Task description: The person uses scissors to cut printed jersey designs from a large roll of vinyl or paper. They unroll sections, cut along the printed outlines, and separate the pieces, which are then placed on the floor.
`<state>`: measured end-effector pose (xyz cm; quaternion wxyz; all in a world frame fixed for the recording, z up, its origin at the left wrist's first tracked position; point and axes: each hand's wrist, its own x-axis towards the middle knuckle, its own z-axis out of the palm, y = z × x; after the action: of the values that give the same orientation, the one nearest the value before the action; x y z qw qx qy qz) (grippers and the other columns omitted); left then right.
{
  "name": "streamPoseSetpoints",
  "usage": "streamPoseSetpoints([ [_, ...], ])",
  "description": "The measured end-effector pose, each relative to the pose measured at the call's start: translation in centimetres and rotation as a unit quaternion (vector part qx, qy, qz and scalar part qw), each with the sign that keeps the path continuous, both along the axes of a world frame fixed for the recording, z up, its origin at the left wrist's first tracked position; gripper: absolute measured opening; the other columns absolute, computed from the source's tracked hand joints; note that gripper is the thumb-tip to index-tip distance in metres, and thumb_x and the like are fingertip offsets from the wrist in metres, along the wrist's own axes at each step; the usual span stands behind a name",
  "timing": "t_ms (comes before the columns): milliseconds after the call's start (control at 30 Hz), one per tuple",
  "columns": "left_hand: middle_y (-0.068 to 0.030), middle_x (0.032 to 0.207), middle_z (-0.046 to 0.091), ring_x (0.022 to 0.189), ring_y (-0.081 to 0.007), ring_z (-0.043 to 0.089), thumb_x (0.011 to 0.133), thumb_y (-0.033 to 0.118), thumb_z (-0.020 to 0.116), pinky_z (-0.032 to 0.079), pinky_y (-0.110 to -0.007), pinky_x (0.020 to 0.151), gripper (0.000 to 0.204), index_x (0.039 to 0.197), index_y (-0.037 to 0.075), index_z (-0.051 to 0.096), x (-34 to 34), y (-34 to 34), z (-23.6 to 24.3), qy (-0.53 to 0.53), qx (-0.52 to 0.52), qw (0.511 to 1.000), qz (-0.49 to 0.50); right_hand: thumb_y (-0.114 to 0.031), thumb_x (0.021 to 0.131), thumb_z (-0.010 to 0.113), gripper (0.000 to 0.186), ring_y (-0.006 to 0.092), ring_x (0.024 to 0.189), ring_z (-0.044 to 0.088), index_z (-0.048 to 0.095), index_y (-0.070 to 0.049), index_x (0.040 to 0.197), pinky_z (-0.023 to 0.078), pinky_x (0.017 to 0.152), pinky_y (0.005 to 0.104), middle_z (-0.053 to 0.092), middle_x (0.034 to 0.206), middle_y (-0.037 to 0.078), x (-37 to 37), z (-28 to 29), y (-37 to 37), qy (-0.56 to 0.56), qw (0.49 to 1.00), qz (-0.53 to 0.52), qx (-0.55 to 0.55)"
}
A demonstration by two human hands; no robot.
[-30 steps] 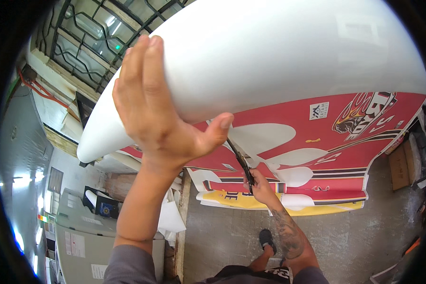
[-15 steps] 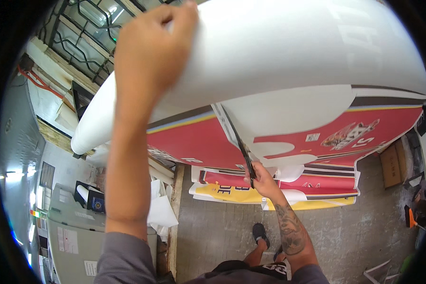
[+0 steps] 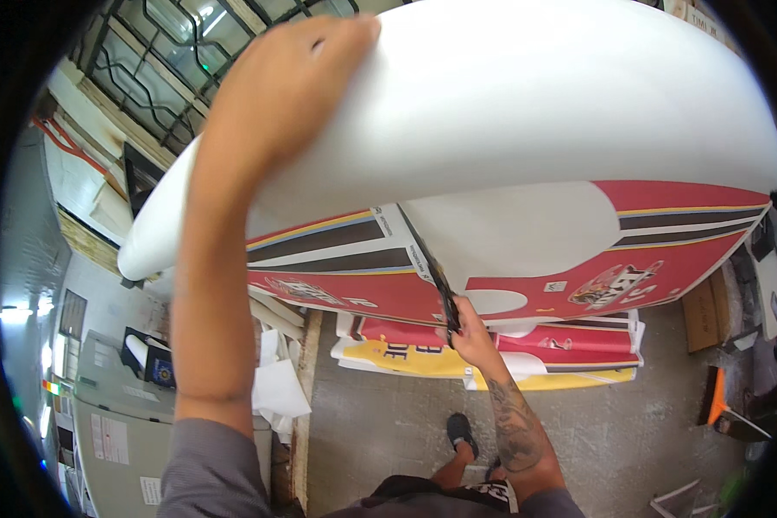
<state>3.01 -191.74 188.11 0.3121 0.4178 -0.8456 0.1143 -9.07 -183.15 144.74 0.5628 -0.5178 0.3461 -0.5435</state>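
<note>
A large white roll [image 3: 535, 95] spans the upper view, with printed red, white and striped sheet [image 3: 509, 224] hanging below it. My left hand [image 3: 285, 95] is on top of the roll, fingers curled over it and partly hidden, slightly blurred. Black long-bladed scissors [image 3: 440, 289] are in my right hand [image 3: 470, 332], lower centre, their blades pointing up along a narrow white strip in the sheet. Beneath this, more red and yellow printed material [image 3: 388, 354] lies in folds.
Barred window [image 3: 147, 60] at upper left; grey machine [image 3: 116, 436] at lower left; white paper scraps [image 3: 281, 388] beside it. A cardboard box [image 3: 704, 311] and orange-headed broom [image 3: 716, 397] stand at right. My feet [image 3: 459, 432] are on the grey floor.
My left hand has moved up the roll, its spread fingers now curled over the top. Different printed pattern shows beneath the roll. My right hand, still holding the scissors, has shifted slightly up the picture.
</note>
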Motion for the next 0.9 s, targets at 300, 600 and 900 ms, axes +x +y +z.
streamPoseSetpoints([
  [300, -0.0283, 0.121, 0.061, 0.107, -0.0409, 0.061, 0.090, 0.041, 0.057, 0.043, -0.047, 0.097, 0.057, 0.124, -0.005, 0.059, 0.5, 4.6, -3.4, -0.051, -0.170, 0.984, 0.007, 0.005, 0.085, 0.068, 0.048, 0.0096, 0.100, 0.055, 0.047, -0.004, 0.127, 0.045, 0.091, 0.0242, 0.053, 0.103, 0.002, 0.0, -2.3, 1.1, -0.059, 0.988, 0.050, 0.131],
  [600, -0.0336, 0.114, 0.058, 0.104, -0.0444, 0.061, 0.083, 0.057, 0.058, 0.047, -0.051, 0.089, 0.079, 0.126, -0.009, 0.054, 1.2, 1.7, -5.8, -0.148, -0.345, 0.926, -0.032, 0.004, 0.088, 0.064, 0.050, 0.0125, 0.104, 0.053, 0.043, 0.000, 0.133, 0.044, 0.090, 0.0261, 0.052, 0.112, 0.006, 0.1, -3.4, -1.4, -0.024, 0.992, 0.046, 0.115],
  [900, -0.0290, 0.104, 0.062, 0.095, -0.0400, 0.063, 0.086, 0.049, 0.056, 0.049, -0.049, 0.083, 0.064, 0.117, -0.007, 0.059, 1.2, 1.8, -1.7, -0.027, -0.064, 0.997, -0.026, 0.003, 0.087, 0.064, 0.039, 0.0085, 0.094, 0.053, 0.049, -0.007, 0.121, 0.048, 0.079, 0.0236, 0.055, 0.100, -0.002, 1.0, -2.0, 0.7, -0.003, 0.992, 0.062, 0.109],
])
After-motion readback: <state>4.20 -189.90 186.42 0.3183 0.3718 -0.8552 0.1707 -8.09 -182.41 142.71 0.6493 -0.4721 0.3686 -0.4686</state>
